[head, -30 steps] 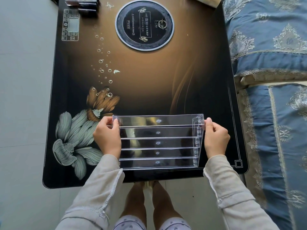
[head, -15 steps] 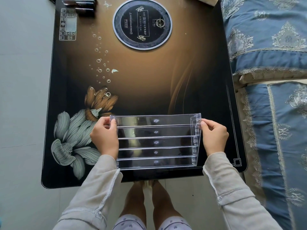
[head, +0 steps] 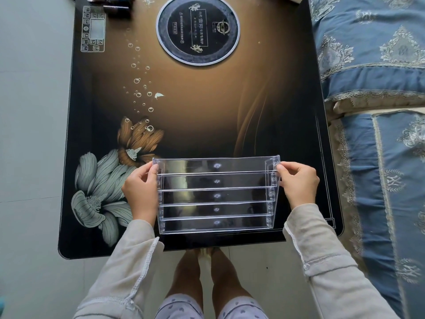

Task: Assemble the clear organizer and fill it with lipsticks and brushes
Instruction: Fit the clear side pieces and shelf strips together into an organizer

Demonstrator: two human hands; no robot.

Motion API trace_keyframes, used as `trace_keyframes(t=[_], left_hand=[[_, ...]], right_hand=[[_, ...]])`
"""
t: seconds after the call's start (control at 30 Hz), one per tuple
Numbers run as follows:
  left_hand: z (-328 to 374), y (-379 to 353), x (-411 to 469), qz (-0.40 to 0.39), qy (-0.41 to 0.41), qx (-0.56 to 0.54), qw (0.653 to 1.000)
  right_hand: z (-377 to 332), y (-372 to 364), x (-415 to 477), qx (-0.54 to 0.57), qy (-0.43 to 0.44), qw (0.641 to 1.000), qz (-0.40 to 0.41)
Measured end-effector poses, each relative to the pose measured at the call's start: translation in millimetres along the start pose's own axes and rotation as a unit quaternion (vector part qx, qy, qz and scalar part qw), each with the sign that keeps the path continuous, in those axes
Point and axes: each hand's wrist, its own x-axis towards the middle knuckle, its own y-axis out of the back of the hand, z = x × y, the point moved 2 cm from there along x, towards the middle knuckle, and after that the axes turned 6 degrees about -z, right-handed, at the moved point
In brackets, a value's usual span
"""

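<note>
Pinching the clear organizer (head: 216,195) by its far corners, left fingers (head: 152,169) and right fingers (head: 282,168) clamp its end walls, left hand (head: 140,192) and right hand (head: 299,184) flanking it. We judge assembly nearly done: five tiers slotted, none filled. We log dark tubes (head: 117,6) at the far-left corner, possibly lipsticks; brushes not seen. It stands at the near edge of the flower-printed table (head: 207,116); grey floor (head: 30,134) left, blue quilt (head: 377,88) right.

- One clear plastic tiered organizer (head: 216,194), with five shelves.
- Two hands: left hand (head: 140,192), right hand (head: 299,184).
- One round black hob plate (head: 197,28).
- One dark flower-printed table (head: 207,125).
</note>
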Motion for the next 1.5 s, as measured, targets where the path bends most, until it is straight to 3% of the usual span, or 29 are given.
trace_keyframes(t=[0.17, 0.67, 0.93, 1.13, 1.23, 1.5], left_hand=[[0, 2, 1, 0.005, 0.015, -0.015, 1.000], [3, -4, 6, 0.053, 0.013, -0.006, 0.998], [-1, -4, 9, 0.043, 0.032, -0.034, 0.998], [-7, 6, 12, -0.059, 0.063, -0.078, 0.993], [-19, 18, 2, -0.105, 0.095, -0.107, 0.984], [-108, 72, -78, -0.178, 0.217, -0.034, 0.959]], right_hand=[[-11, -2, 10, -0.056, 0.010, 0.997, -0.049], [-17, -8, 6, -0.082, 0.062, 0.994, 0.034], [-16, -8, 9, -0.053, 0.052, 0.997, 0.015], [-8, -8, -1, -0.026, 0.034, 0.999, -0.029], [17, -6, -18, -0.007, -0.027, 0.999, -0.044], [113, 4, -111, -0.042, -0.171, 0.979, -0.100]])
